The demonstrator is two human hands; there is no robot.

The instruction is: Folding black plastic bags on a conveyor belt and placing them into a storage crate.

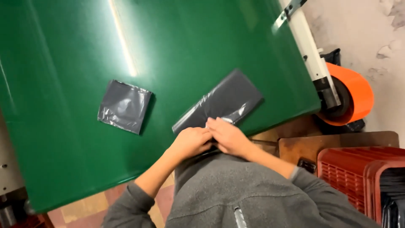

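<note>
Here the left hand (190, 142) and right hand (228, 136) meet, fingers curled shut on the near end of the grey plastic bag (222, 101), pinning it flat on the green table (63, 50); a folded bag (124, 106) lies well left of them.

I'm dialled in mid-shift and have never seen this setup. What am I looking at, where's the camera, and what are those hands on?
There is no machine arm: a person works bare-handed, filmed by a camera on their head that looks down. The left hand and right hand press together on the near end of a long folded grey plastic bag. It lies on a green table. A second, square-folded grey bag lies apart to the left. At the right are an orange roll and a red crate.
</note>
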